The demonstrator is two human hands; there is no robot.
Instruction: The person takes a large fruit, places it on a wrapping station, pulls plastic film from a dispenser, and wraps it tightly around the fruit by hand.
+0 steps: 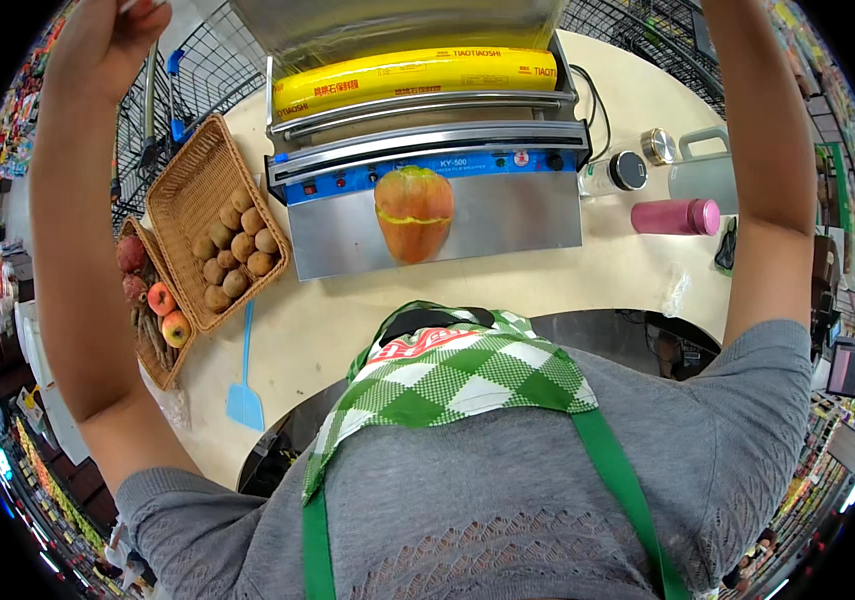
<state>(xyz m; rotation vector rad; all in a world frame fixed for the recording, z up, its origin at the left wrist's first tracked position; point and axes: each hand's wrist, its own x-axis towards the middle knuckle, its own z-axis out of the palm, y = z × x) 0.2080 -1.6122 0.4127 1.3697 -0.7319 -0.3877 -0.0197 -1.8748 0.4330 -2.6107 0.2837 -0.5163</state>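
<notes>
My left hand (116, 41) is raised at the top left, its fingers curled and partly cut off by the picture's edge. Whether it holds something small and white is unclear. My right forearm (769, 112) reaches up at the right, and the hand itself is out of view. Before me stands a film wrapping machine (517, 210) with a steel plate. On that plate lies an orange-green fruit (412, 217), papaya-like, with a pale yellow-green line across it. Behind it a yellow roll of cling film (412, 79) rests on the rollers. A shiny grey sheet (397, 22) rises beyond the roll.
Left of the machine, a wicker basket (180, 187) holds several kiwifruit-like fruits (244, 244). Another basket (165, 375) contains red apples (161, 298). A blue fly swatter (246, 405) lies nearby. To the right are a pink bottle (667, 217), a glass jar (600, 178) and a cable (604, 97).
</notes>
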